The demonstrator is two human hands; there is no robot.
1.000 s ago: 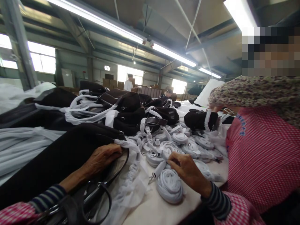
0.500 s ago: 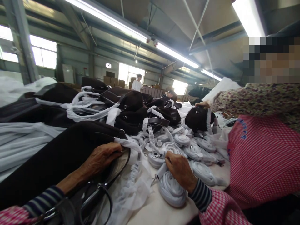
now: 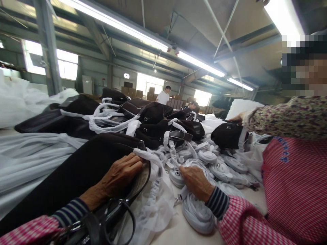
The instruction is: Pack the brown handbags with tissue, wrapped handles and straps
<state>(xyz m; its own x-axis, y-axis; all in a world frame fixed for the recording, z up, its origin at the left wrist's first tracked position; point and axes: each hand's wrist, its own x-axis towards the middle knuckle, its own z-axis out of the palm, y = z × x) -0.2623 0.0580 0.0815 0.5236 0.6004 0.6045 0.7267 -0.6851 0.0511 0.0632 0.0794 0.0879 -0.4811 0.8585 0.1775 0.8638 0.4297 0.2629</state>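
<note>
A large black handbag (image 3: 68, 166) lies tilted across the left foreground, its mouth partly open and its dark handles low in the view. My left hand (image 3: 122, 173) has its fingers curled over the bag's rim, next to a strip wrapped in white paper (image 3: 150, 156). To the right, my right hand (image 3: 195, 180) is closed, fingertips pinching at a coiled strap (image 3: 176, 179) in white wrapping with a metal clasp. Exactly what sits between those fingertips is hidden. Another coiled strap (image 3: 198, 212) lies just under the right wrist.
More wrapped coils (image 3: 207, 157) pile up behind my right hand. Several black bags (image 3: 153, 114) are heaped across the back. White wrapped lengths (image 3: 30, 160) cover the left. A co-worker in a red checked apron (image 3: 293, 183) stands close at right, one hand on a black bag (image 3: 227, 134).
The view has turned slightly left, so the scene sits further right. My right fingertips have shifted left over the coil with the clasp. My left hand stays on the bag rim.
</note>
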